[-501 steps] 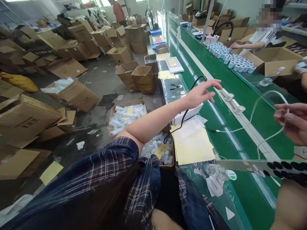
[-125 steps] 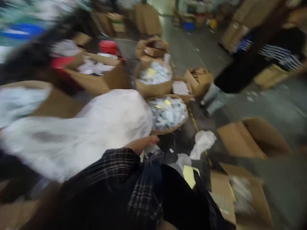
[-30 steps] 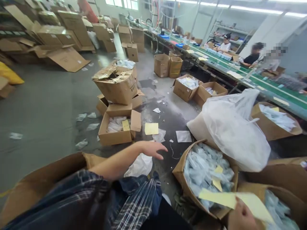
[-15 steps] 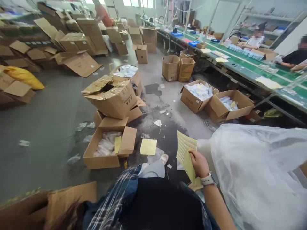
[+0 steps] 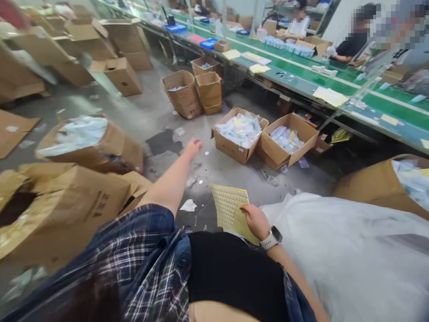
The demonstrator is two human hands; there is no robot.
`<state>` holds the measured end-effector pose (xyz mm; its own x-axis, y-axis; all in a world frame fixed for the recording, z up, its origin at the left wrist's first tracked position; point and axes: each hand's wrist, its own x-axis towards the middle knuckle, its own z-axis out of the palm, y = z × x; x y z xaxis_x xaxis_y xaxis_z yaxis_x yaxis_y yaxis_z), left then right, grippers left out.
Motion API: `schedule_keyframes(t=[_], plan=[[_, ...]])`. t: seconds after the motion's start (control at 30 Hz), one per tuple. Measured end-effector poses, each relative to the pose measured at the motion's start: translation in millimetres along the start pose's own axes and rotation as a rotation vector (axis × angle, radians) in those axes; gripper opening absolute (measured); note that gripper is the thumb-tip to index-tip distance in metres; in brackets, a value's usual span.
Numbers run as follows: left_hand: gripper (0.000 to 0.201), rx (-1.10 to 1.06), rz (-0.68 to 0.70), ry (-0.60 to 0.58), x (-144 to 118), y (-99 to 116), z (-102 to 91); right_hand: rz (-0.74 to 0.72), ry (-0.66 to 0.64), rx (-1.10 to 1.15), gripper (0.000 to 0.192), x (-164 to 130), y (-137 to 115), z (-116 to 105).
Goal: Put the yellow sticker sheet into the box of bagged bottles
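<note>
My right hand (image 5: 257, 221), with a watch on its wrist, pinches the edge of a yellow sheet of stickers (image 5: 231, 208) in front of my body. Rows of small pale stickers cover part of the sheet; the rest is plain yellow. Stretched forward over the floor, my left hand (image 5: 193, 147) is small and slightly smeared, so its fingers do not show clearly. The nearest thing to its right is a cardboard box (image 5: 231, 150) filled with clear plastic packets. Beside that stands a second open box (image 5: 291, 157) with similar packets.
A large white plastic bag (image 5: 335, 250) bulges on my right, near another filled box (image 5: 365, 183). Cartons (image 5: 100, 201) crowd the left. A long green conveyor table (image 5: 284, 80) runs along the back, with people seated behind it. Scraps (image 5: 188, 205) litter the floor.
My view has swung right, and the floor boxes have shifted left in it. My left arm has come into sight, reaching forward. The right hand still holds the sticker sheet.
</note>
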<state>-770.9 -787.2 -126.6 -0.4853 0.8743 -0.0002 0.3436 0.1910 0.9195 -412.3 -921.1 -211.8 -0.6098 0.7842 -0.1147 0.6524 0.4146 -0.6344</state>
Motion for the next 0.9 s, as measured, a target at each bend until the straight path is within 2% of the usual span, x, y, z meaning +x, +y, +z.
schedule_keyframes(t=[0.07,0.13,0.2,0.23,0.3,0.33,0.4,0.47,0.53,0.6,0.7,0.8,0.9], plan=[[0.028,0.049,0.09,-0.119,59,32,48.3,0.016,0.044,0.036,0.04,32,28,-28],[0.023,0.1,0.203,-0.315,90,58,105.7,0.032,0.088,0.069,0.041,65,57,-58],[0.025,0.145,0.307,-0.597,93,68,164.8,0.049,0.127,0.093,0.042,99,85,-91],[0.036,0.163,0.344,-0.722,89,66,191.4,0.056,0.14,0.099,0.041,115,99,-108],[0.049,0.296,0.407,-0.972,79,55,234.6,0.07,0.149,0.102,0.039,145,127,-142],[0.043,0.329,0.391,-1.016,80,49,251.4,0.077,0.148,0.099,0.037,160,141,-159],[0.027,0.384,0.349,-1.046,96,41,279.8,0.099,0.149,0.092,0.038,188,171,-186],[0.02,0.408,0.311,-1.054,132,41,309.4,0.134,0.169,0.091,0.041,214,202,-208],[0.015,0.423,0.3,-1.082,175,54,347.8,0.182,0.216,0.101,0.042,237,233,-226],[0.012,0.43,0.304,-1.1,213,75,397.2,0.249,0.299,0.111,0.04,254,263,-245],[0.013,0.435,0.309,-1.091,250,111,484.0,0.408,0.476,0.106,0.035,262,314,-283],[0.012,0.428,0.287,-1.055,278,136,569.5,0.602,0.63,0.091,0.037,248,378,-323],[0.01,0.401,0.214,-0.934,313,145,645.2,0.742,0.669,0.079,0.041,225,456,-354]])
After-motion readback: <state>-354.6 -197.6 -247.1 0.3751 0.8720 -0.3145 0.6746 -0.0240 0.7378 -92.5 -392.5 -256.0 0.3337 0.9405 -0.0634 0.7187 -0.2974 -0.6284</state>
